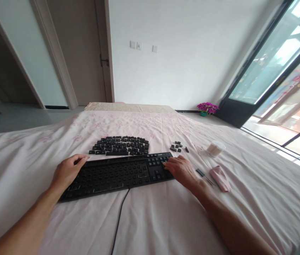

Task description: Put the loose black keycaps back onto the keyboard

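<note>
A black keyboard [115, 173] lies at a slant on the bed, its keypad end farther away. Most of its main section is bare of keycaps, while the number pad [154, 161] still carries several. My left hand [69, 170] grips the keyboard's left end, thumb and forefinger at the upper corner. At the other end my right hand [180, 169] is closed over the edge, fingertips on the number pad; any small keycap under them is hidden. Beyond the keyboard, loose black keycaps [120, 145] lie in rows. A smaller group of keycaps [178, 146] lies to the right.
A clear tub of cotton swabs [215, 148] lies to the right, near a folded pink cloth [220, 179], a small dark piece [200, 172] and thin tweezers-like tools [209, 181]. The keyboard's cable [119, 219] runs toward me over the wrinkled pink bedsheet [166, 219].
</note>
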`<state>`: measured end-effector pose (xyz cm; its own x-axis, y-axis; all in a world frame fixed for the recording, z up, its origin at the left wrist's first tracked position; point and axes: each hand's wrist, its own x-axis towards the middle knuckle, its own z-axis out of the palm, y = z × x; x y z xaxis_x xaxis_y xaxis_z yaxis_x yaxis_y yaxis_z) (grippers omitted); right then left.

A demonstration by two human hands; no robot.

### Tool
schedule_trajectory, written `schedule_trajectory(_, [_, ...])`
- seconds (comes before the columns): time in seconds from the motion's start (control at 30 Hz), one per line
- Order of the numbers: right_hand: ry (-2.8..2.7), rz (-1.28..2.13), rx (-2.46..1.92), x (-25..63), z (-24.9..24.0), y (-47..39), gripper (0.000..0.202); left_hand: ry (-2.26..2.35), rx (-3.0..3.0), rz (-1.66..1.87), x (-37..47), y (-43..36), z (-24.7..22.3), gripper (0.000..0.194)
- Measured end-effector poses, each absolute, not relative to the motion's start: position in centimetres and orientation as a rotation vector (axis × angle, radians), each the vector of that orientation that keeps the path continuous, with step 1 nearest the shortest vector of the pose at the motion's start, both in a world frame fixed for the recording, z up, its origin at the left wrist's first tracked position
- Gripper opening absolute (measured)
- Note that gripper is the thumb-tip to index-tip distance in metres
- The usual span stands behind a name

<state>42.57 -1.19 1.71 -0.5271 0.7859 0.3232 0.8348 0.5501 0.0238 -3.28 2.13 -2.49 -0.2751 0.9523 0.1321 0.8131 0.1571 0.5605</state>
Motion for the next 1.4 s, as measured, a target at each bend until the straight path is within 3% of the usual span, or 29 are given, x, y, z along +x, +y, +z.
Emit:
schedule_trajectory(0.37, [-2.321,-0.040,-1.410,43.4,0.7,-1.1,0.025,2.181,1.673,0.749,-3.6,2.3,-2.7,0.042])
schedule_trajectory(0.73, [-2.547,-0.388,-1.412,41.8,1.9,-1.8,0.019,2.129,1.708,0.745,-4.0,2.4,-3.1,0.046])
schedule_trajectory(1.0, [-2.657,-0.427,-1.447,41.3,2.3,-1.9,0.017,2.135,1.716,0.746,-3.8,2.2,-3.0,0.045])
schedule_trajectory(1.27, [-2.671,-0.577,-1.563,39.9,3.0,-4.8,0.047,2.154,1.712,0.759,-3.6,2.1,-2.9,0.041])
schedule_trajectory(1.4, [-2.675,-0.575,-1.607,39.2,2.5,-5.3,0.046,2.159,1.709,0.759,-3.6,2.1,-2.8,0.040])
